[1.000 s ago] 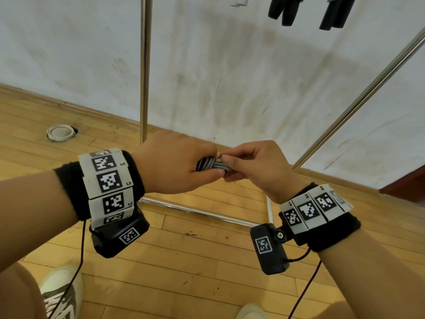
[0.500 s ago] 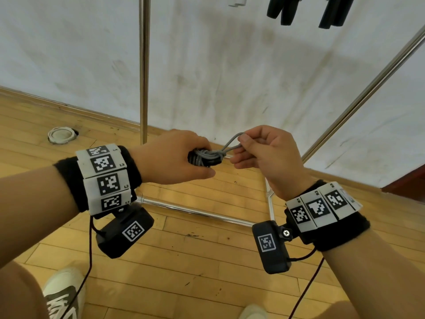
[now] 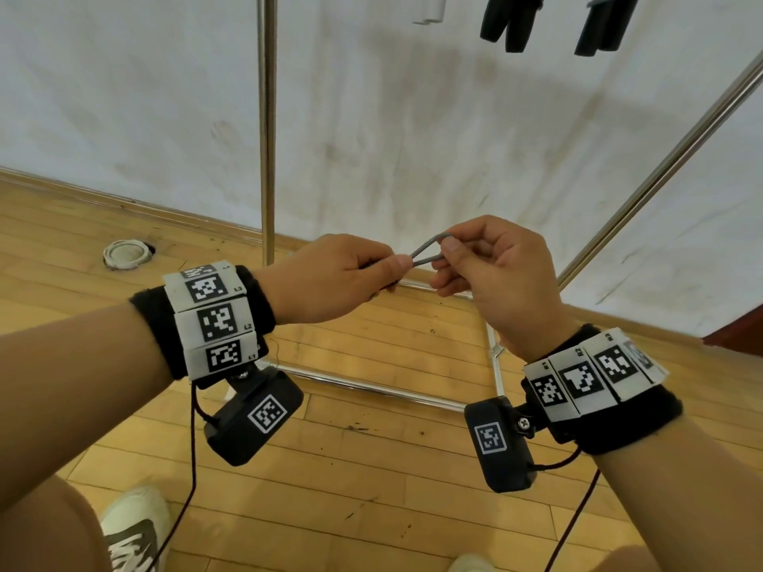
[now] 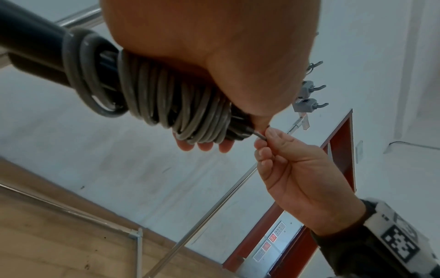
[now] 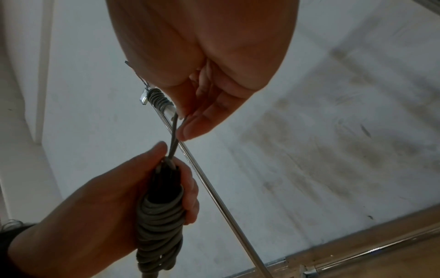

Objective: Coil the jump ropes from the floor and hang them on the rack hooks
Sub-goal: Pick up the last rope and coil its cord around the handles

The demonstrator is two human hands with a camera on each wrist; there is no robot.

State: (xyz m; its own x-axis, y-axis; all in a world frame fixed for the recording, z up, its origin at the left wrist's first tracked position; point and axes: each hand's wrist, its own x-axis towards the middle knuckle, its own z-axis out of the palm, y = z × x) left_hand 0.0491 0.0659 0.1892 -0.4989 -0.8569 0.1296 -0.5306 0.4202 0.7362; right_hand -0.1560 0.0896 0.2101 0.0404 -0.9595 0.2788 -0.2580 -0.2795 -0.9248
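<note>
left hand (image 3: 330, 278) grips coiled jump rope (image 4: 171, 105) | right hand (image 3: 491, 266) pinches its loop | wooden floor (image 3: 371, 468)

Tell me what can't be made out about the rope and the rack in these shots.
- Rope handles: mostly wrapped by coils and covered by the left hand in every view.
- Loop tip: hidden inside the right hand pinch, head view.
- Rack hooks: cut off by the head view's top edge; tiny and blurred in the left wrist view.
</note>
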